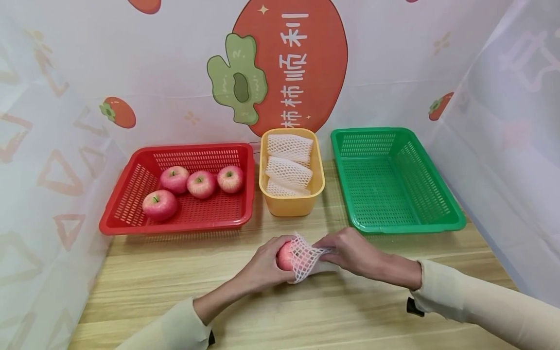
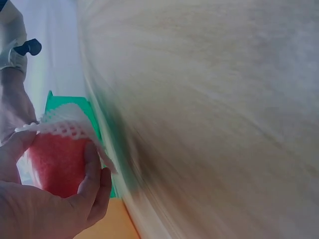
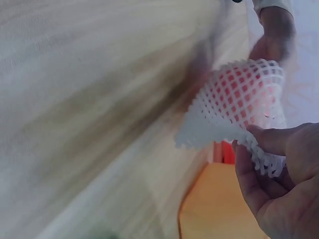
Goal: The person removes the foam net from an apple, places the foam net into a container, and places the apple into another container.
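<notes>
My left hand (image 1: 267,265) grips a red apple (image 1: 285,256) just above the table, fingers and thumb curled round it. A white foam net sleeve (image 1: 305,257) covers the apple's right side; in the left wrist view the apple's (image 2: 59,164) near part is bare. With thumb and fingers my right hand (image 1: 356,253) pinches the loose end of the sleeve. The right wrist view shows the net (image 3: 244,92) stretched over the apple and its free edge bunched in the right hand (image 3: 284,169).
A red basket (image 1: 175,226) with several apples (image 1: 160,204) stands at the back left. Behind the hands is a yellow bin (image 1: 290,206) holding folded foam nets (image 1: 288,170). A green basket (image 1: 393,194) stands at the back right. Printed cloth walls (image 1: 175,58) enclose the wooden table (image 1: 175,272).
</notes>
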`<state>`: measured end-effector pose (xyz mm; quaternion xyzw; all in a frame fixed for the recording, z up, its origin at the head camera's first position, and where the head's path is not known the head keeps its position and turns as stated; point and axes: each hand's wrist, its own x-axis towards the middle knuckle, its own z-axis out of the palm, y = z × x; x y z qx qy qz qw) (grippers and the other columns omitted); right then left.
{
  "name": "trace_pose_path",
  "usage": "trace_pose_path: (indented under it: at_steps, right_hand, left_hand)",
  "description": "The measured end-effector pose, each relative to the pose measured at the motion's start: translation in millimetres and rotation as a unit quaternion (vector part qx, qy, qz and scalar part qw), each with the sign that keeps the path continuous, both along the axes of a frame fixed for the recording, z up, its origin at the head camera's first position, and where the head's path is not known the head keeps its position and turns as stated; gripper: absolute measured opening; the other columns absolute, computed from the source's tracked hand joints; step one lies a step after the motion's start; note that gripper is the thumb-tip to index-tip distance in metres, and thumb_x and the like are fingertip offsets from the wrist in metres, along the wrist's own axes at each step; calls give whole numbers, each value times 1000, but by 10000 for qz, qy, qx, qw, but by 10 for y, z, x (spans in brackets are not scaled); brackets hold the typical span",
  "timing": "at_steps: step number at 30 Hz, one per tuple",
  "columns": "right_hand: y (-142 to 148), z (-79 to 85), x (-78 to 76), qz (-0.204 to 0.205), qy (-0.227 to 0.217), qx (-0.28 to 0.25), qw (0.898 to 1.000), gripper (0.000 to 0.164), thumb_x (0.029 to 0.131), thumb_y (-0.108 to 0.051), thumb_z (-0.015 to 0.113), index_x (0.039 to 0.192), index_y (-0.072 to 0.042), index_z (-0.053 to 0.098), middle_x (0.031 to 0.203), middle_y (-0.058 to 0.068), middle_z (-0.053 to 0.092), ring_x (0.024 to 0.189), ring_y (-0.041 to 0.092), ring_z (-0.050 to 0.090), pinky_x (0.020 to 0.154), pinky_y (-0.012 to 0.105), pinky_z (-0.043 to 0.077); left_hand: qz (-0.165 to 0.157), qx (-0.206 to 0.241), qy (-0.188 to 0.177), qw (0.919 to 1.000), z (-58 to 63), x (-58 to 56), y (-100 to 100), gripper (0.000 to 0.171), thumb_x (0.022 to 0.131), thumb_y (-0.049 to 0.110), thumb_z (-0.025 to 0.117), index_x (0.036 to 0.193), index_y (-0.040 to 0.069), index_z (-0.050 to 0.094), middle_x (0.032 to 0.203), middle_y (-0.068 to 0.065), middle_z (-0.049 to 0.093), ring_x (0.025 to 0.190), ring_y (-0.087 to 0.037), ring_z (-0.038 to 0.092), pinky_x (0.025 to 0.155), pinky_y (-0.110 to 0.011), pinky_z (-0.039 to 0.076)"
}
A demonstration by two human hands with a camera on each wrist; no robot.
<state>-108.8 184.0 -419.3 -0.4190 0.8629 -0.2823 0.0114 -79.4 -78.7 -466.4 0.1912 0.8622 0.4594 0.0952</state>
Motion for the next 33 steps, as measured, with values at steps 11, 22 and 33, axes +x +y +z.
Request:
trace_pose_path:
  at_steps: [11, 22, 33]
  right_hand:
    - [162, 270, -99, -235, 422, -15, 9988, 25, 80, 4, 89, 102, -6, 84, 96, 2, 81, 88, 16, 78, 72, 29, 64]
    - [207, 661, -241, -361, 1123, -179, 9929, 28, 75, 7, 91, 99, -4, 82, 94, 4, 81, 83, 15, 77, 70, 33, 64]
    - [131, 1210, -521, -642, 1323, -437, 9882, 25, 80, 3, 90, 102, -3, 80, 97, 6, 80, 80, 16, 74, 67, 36, 64]
  left_hand:
    - [167, 109, -134, 9997, -5, 32, -135, 72, 76, 36, 93, 139, 18, 64, 129, 5, 68, 116, -14, 65, 101, -37, 54]
    - [86, 24, -9, 10000, 41, 67, -249, 76, 75, 36, 94, 141, 12, 64, 134, 2, 68, 123, -18, 65, 104, -40, 54]
    - [142, -28, 115, 9998, 298, 74, -389, 77, 77, 35, 93, 144, 15, 61, 134, 4, 68, 121, -15, 65, 104, -40, 54]
